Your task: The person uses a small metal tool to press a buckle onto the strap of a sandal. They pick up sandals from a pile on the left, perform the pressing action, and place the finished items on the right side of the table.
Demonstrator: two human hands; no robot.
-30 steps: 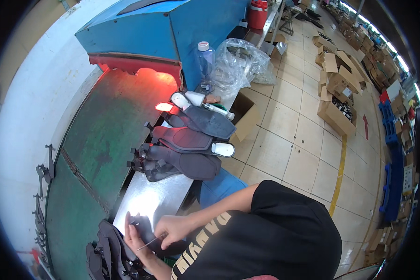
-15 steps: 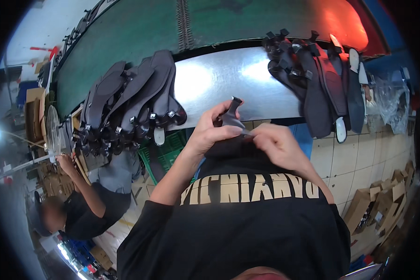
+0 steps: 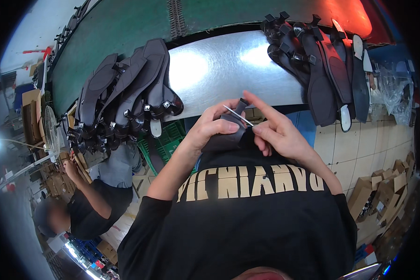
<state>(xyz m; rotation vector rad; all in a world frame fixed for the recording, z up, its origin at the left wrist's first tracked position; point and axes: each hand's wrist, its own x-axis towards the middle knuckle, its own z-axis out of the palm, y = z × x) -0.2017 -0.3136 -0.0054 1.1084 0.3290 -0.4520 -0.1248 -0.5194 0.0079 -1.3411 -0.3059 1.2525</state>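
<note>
Centrally, just below mid-frame, a dark sandal piece (image 3: 228,133) sits gripped in the left hand (image 3: 210,128), while the right hand (image 3: 277,135) pinches a thin metal tool (image 3: 238,115) against it. Above lies the steel table (image 3: 219,70), with dark sole stacks upper left (image 3: 126,93) and upper right (image 3: 322,70). The tool's tip could slip and prick the left fingers, I judge, since they lie close.
</note>
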